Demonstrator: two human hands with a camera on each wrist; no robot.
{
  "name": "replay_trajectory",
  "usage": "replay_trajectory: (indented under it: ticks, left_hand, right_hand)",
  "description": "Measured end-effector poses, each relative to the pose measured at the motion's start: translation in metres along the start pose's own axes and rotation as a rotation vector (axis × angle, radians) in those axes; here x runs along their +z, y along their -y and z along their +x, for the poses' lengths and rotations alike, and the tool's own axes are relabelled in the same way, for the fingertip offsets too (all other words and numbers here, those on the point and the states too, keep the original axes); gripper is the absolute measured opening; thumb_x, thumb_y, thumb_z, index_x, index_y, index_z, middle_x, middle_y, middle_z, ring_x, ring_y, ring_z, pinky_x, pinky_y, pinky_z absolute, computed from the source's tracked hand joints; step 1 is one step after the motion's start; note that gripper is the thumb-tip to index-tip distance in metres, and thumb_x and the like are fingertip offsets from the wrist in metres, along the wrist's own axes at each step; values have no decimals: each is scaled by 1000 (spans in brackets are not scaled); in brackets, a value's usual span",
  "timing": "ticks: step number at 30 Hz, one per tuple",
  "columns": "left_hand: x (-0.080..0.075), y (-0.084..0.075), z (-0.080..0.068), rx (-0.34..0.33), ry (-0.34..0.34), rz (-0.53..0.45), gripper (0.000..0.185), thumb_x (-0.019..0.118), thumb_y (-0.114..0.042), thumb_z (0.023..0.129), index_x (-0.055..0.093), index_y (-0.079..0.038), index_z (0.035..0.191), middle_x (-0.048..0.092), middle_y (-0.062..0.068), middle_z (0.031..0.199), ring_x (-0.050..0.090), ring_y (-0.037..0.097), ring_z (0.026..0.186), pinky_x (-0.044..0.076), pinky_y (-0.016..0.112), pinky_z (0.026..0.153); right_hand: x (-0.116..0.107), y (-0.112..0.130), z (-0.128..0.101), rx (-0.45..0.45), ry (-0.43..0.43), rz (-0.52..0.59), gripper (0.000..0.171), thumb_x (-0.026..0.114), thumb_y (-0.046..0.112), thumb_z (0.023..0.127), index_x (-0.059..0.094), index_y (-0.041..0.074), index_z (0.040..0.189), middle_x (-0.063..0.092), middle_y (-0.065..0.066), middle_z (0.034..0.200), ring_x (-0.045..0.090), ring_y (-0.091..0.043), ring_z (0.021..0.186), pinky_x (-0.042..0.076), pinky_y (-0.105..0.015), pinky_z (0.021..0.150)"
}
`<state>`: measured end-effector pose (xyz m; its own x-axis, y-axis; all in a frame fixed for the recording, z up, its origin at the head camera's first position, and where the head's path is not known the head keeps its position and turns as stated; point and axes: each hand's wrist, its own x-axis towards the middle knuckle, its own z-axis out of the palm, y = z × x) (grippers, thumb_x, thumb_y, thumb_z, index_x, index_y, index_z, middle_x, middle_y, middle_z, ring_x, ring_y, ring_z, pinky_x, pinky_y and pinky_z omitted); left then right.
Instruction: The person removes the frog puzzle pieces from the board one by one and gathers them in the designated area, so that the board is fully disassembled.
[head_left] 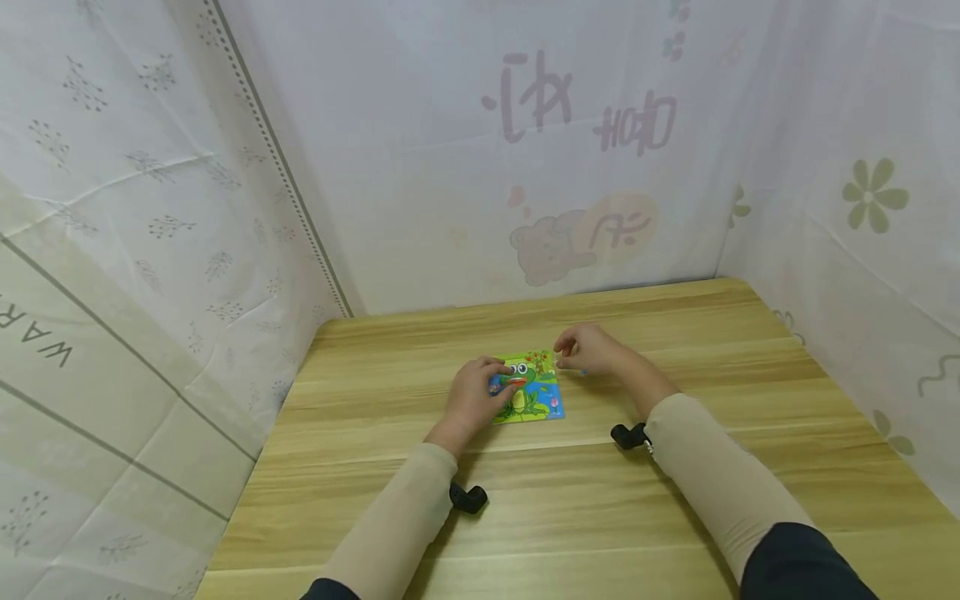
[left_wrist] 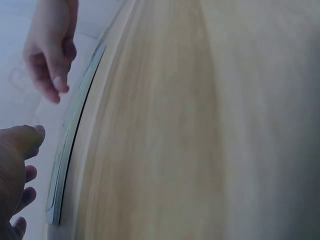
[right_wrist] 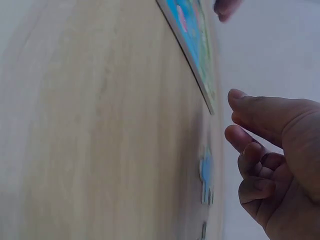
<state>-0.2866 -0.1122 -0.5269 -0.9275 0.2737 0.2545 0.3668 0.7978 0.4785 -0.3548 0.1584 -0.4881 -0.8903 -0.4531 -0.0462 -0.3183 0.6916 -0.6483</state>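
A square jigsaw puzzle (head_left: 538, 403) with a green frog on a blue and green ground lies flat on the table. Over its left part is my left hand (head_left: 474, 395), thumb and fingers spread apart, covering that side of the picture. My right hand (head_left: 590, 350) hovers by the puzzle's upper right corner, fingers loosely bent. In the right wrist view a gap shows between thumb and fingers, with nothing held. Beneath that hand a small blue jigsaw piece (right_wrist: 206, 175) lies on the table, and part of another piece (right_wrist: 203, 231) shows at the lower edge.
The wood-grain table (head_left: 540, 508) runs back to a printed white cloth (head_left: 450, 167), with more cloth hanging at both sides. A small black camera sits on each wrist, one at the left sleeve (head_left: 468, 498) and one at the right (head_left: 628, 436).
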Motion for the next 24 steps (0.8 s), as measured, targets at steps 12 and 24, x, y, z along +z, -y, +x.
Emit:
replay_trajectory:
  ticks: [12, 24]
  left_hand:
    - [15, -7, 2, 51, 43, 1, 25, 76, -39, 97, 77, -24, 118, 61, -4, 140, 53, 22, 135, 31, 44, 124]
    - [21, -6, -1, 59, 40, -40, 26, 74, -33, 98, 77, -23, 122, 59, -1, 131, 54, 22, 125, 47, 41, 109]
  right_hand:
    - [19, 5, 16, 3, 10, -97, 25, 81, 19, 91, 75, 13, 114, 66, -4, 116, 60, -25, 113, 50, -46, 104]
    - [21, 4, 17, -14, 35, -172, 28, 81, 24, 93, 74, 17, 118, 59, -4, 125, 57, -29, 124, 45, -50, 113]
